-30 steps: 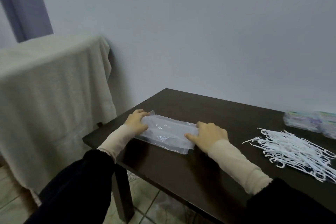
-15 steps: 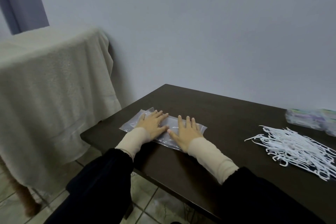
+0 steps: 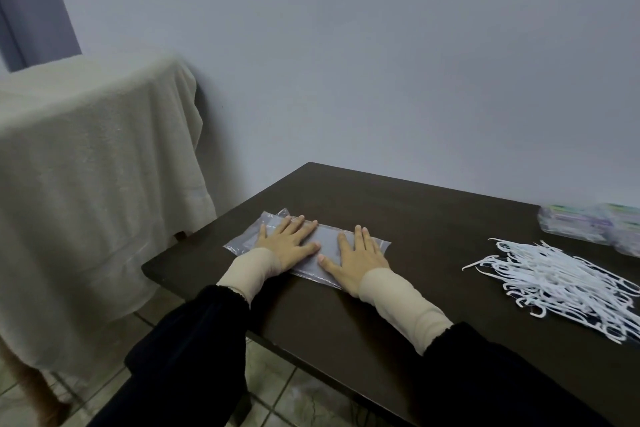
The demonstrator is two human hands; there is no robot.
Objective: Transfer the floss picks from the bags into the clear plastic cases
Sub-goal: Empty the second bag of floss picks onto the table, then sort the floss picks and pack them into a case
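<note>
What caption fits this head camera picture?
Both hands, left and right, press a clear bag flat on the dark table.

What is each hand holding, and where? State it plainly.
Nothing is gripped. The left hand and right hand lie flat with straight fingers, pressing on top of the clear bag on the table.

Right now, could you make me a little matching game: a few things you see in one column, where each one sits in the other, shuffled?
Things:
1. clear plastic bag
2. floss picks
3. cream cloth
4. left hand

Places:
A. loose pile on the table's right side
B. draped over furniture left of the table
C. flat on the table under both hands
D. pressing on the bag's left part

Pairs: 1-C, 2-A, 3-B, 4-D
</note>
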